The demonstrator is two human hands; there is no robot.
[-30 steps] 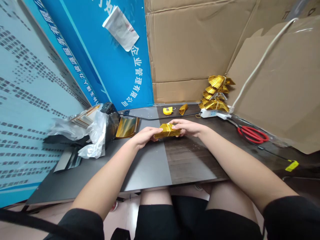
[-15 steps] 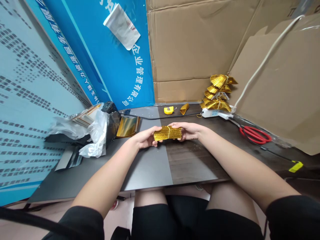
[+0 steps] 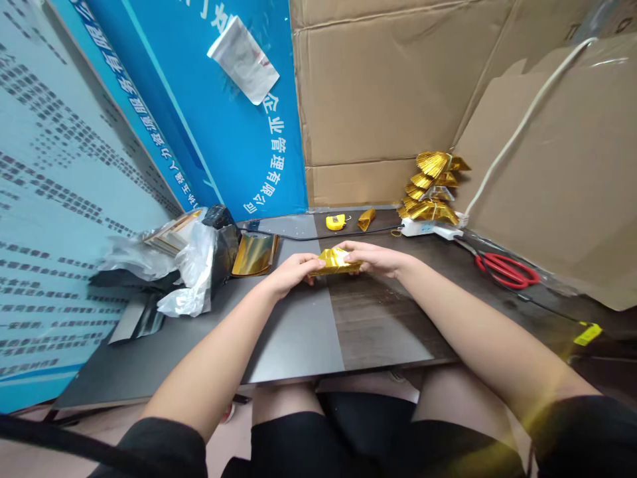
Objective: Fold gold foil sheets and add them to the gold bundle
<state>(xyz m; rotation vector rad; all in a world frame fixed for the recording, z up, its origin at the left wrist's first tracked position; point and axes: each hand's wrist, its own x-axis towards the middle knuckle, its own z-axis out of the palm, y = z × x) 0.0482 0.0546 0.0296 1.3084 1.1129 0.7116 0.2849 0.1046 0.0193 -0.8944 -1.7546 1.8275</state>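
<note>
Between my two hands is a bundle of folded gold foil paper (image 3: 333,259), held just above the table top. Its smooth, shiny face shows now. My left hand (image 3: 294,271) grips the left end, thumb on top and fingers underneath. At the other end, my right hand (image 3: 374,258) is closed on the bundle with fingers over its upper side. Similar gold foil bundles (image 3: 432,182) are piled at the back right. A single folded gold piece (image 3: 367,219) lies behind my hands, and a stack of flat gold sheets (image 3: 255,254) rests to the left.
A yellow tape measure (image 3: 336,222) lies near the back edge. Red-handled scissors (image 3: 507,270) and a white power strip (image 3: 418,227) are on the right. Crumpled plastic bags (image 3: 192,265) stand on the left. Cardboard (image 3: 388,99) and a blue panel (image 3: 249,146) wall in the table.
The gold bundle has been tilted in my hands: its pleated edges and the band round it faced me before, and now its smooth side does. Both hands still hold it.
</note>
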